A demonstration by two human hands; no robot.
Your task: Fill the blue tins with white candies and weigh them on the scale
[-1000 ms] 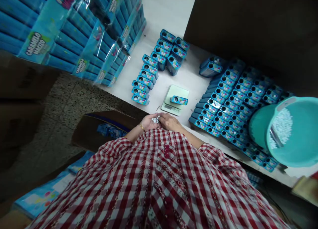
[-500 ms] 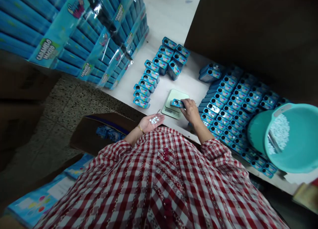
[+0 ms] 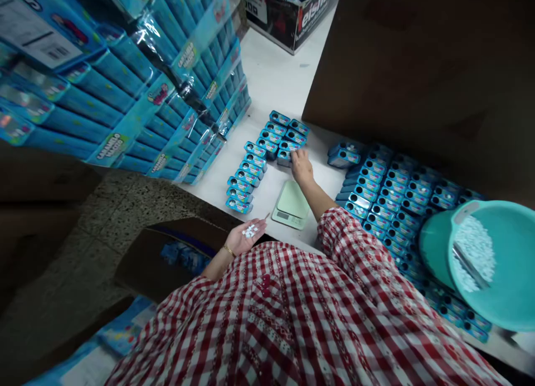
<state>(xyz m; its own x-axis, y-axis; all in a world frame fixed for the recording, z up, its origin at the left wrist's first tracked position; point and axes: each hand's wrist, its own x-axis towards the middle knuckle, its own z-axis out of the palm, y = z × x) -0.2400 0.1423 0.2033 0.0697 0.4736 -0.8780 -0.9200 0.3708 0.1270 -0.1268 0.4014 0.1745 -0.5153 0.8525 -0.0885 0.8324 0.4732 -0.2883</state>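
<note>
My left hand [image 3: 242, 238] is palm up near the table's front edge, slightly cupped, with a small heap of white candies [image 3: 251, 230] resting on it. Farther out, my right hand [image 3: 302, 166] has its fingers closed at the right end of a small blue candy box [image 3: 285, 158] with a round hole in its top. That box stands at the near end of a cluster of similar boxes [image 3: 270, 136]. Between my hands sits a pale green kitchen scale [image 3: 292, 202] with a bare platform. Left of it runs a row of blue boxes [image 3: 243, 183], white candies showing in some.
Wrapped stacks of blue boxes [image 3: 154, 129] rise at the left. Many more boxes [image 3: 378, 191] stand in rows at the right. A turquoise tub [image 3: 514, 285] of white candies holds a metal scoop [image 3: 470, 266]. A printed carton [image 3: 288, 23] is at the back.
My right hand has moved from the scale to the box cluster, and the box it held there is off the platform. The view has tilted up. My left hand still holds the candies.
</note>
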